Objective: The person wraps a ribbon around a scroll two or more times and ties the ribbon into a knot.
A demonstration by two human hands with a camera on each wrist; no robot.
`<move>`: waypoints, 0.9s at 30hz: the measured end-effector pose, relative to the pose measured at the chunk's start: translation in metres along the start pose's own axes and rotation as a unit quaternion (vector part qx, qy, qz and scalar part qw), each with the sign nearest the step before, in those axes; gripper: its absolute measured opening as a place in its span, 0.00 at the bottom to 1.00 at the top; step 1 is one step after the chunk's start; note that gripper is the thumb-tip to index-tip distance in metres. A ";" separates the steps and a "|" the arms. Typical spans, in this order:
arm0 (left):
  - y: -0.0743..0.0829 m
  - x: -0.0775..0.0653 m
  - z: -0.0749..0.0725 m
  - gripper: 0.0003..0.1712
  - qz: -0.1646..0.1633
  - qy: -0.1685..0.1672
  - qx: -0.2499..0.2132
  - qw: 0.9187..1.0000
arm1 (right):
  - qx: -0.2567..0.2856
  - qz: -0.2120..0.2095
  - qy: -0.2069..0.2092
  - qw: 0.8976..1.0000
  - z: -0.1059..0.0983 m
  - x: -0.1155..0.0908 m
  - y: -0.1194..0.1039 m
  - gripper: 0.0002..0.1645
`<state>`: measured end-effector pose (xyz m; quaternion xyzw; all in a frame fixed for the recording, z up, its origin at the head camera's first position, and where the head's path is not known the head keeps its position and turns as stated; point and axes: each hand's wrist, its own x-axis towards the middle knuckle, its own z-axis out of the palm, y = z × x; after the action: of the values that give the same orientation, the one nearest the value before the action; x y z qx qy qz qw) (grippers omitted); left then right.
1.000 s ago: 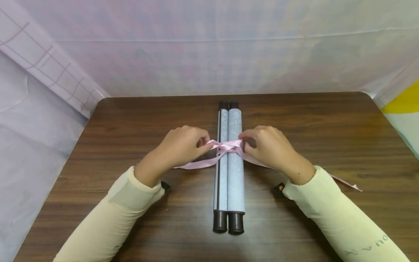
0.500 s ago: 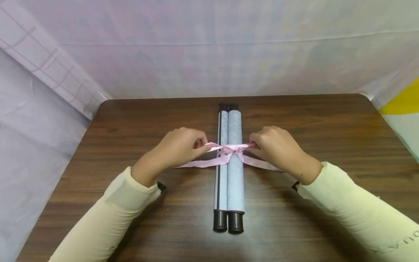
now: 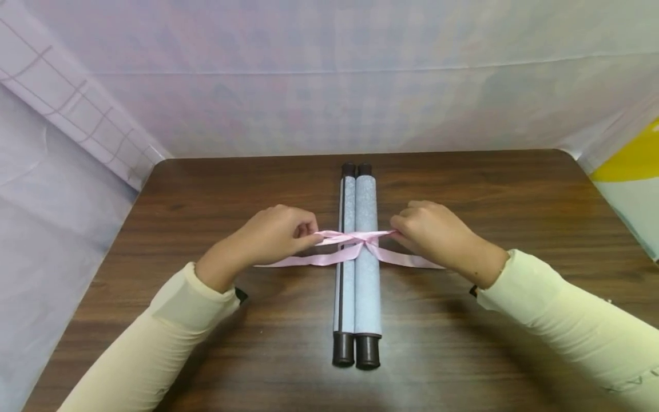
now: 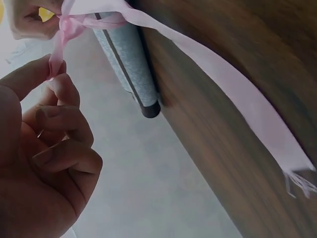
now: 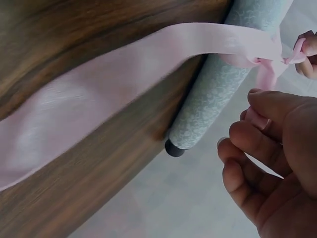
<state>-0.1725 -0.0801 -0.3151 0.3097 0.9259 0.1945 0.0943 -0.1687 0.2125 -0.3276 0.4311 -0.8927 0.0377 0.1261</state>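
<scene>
Two pale blue patterned rolls (image 3: 366,286) with dark brown end caps lie side by side on the table, like a scroll rolled from both ends. Around their middle goes a pink satin ribbon (image 3: 364,239), crossed in a knot on top. My left hand (image 3: 273,232) pinches one ribbon loop between thumb and forefinger, left of the rolls. On the other side my right hand (image 3: 432,234) pinches another loop, and the ribbon is stretched between both hands. Two loose tails run outward below the hands; the left tail (image 4: 247,104) ends in a frayed edge in the left wrist view.
The brown wood-grain table (image 3: 206,189) has rounded far corners. Behind it hangs a pale checked curtain (image 3: 329,86), with white cloth (image 3: 46,229) at the left. A yellow and white patch (image 3: 628,166) shows at the right edge.
My right hand has moved right, pulling its loop out past the rolls. My left hand has drawn slightly left, and the knot has become smaller and tighter.
</scene>
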 end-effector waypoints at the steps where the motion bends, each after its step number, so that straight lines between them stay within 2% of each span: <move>1: -0.001 -0.001 0.000 0.10 0.000 -0.002 -0.002 1.000 | 0.000 -0.001 -0.002 1.000 0.001 -0.001 0.000 0.12; 10: -0.010 -0.003 -0.002 0.09 -0.009 -0.024 -0.003 1.000 | 0.012 0.007 -0.009 1.000 0.004 -0.013 0.008 0.12; 19: -0.013 -0.005 0.003 0.10 -0.015 -0.031 0.001 0.999 | 0.017 0.029 -0.028 0.999 -0.001 -0.031 0.014 0.12; 27: -0.020 -0.007 0.005 0.11 -0.006 -0.056 -0.002 0.998 | 0.042 0.030 -0.034 0.998 -0.003 -0.041 0.018 0.15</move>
<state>-0.1759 -0.0978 -0.3279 0.3141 0.9206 0.1785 0.1479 -0.1581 0.2552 -0.3348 0.4098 -0.9067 0.0645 0.0760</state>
